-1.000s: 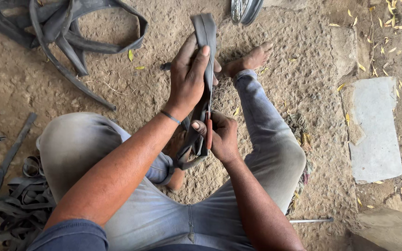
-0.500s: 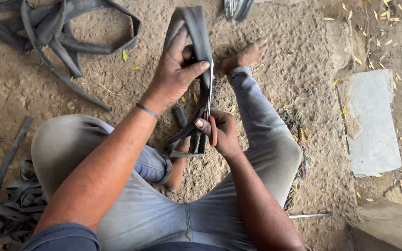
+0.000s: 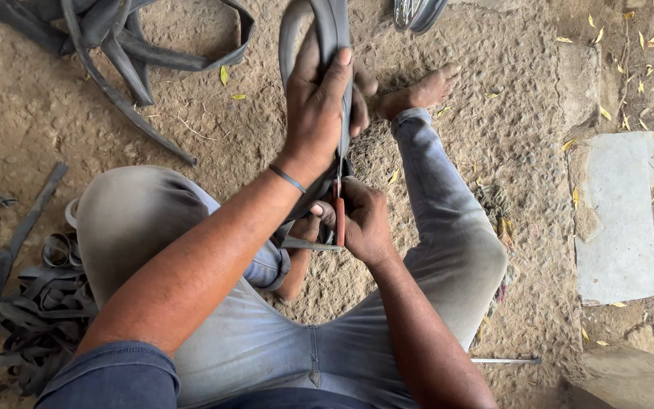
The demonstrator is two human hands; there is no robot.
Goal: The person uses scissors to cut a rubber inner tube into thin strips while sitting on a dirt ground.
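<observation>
Sitting on the bare dirt ground (image 3: 493, 91), legs spread. Beyond the left knee, lying heaped: cut rubber strips (image 3: 39, 303). Running away from the body, long axis straight ahead: the black rubber tube (image 3: 327, 30), stretched taut. Clamping it high, well past the knees: left hand (image 3: 319, 113). Gripping red-handled scissors (image 3: 339, 212) just beneath, nearer the lap, blade touching the tube's edge: right hand (image 3: 365, 223).

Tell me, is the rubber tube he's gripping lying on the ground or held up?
Held up: the left hand grips the black rubber tube above the dirt ground.
</observation>
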